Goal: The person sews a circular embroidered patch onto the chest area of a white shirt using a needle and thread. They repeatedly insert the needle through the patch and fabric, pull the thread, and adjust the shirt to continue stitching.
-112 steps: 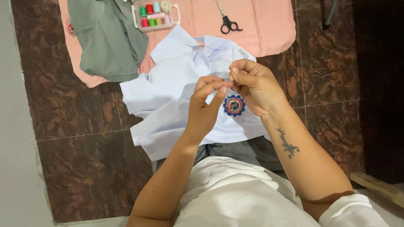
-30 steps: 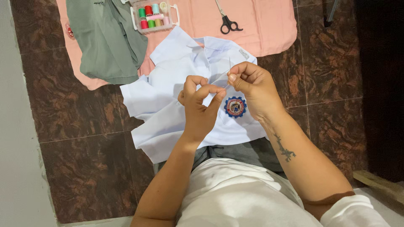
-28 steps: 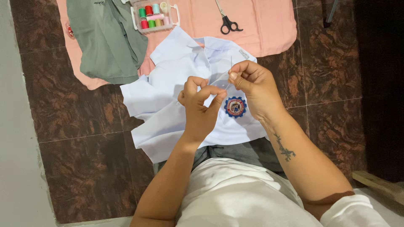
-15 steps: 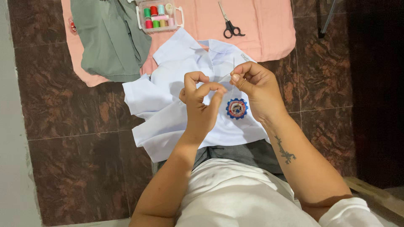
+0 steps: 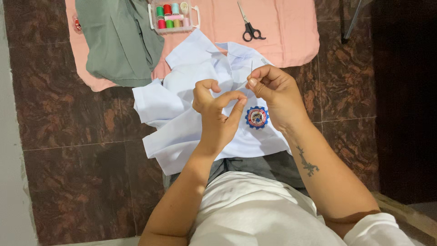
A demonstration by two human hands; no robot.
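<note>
A white collared shirt (image 5: 182,114) lies spread on the brown tiled floor before me, with a round blue and red badge (image 5: 257,117) on its chest. Above it my right hand (image 5: 273,93) pinches a thin needle (image 5: 251,68) that points upward. My left hand (image 5: 217,114) is raised beside it, thumb and forefinger pinched together as if on a fine thread that I can barely make out. The two hands sit a few centimetres apart, over the shirt's middle.
A pink cloth (image 5: 282,27) lies at the top, carrying black-handled scissors (image 5: 249,28), a clear box of coloured thread spools (image 5: 173,16) and a grey-green garment (image 5: 118,41). A pale wall strip (image 5: 9,136) runs down the left. A wooden plank (image 5: 405,209) lies at bottom right.
My hands have drawn slightly apart: the left has curled into a pinch and dropped a little, and the needle in my right hand now stands upright. The view has shifted slightly.
</note>
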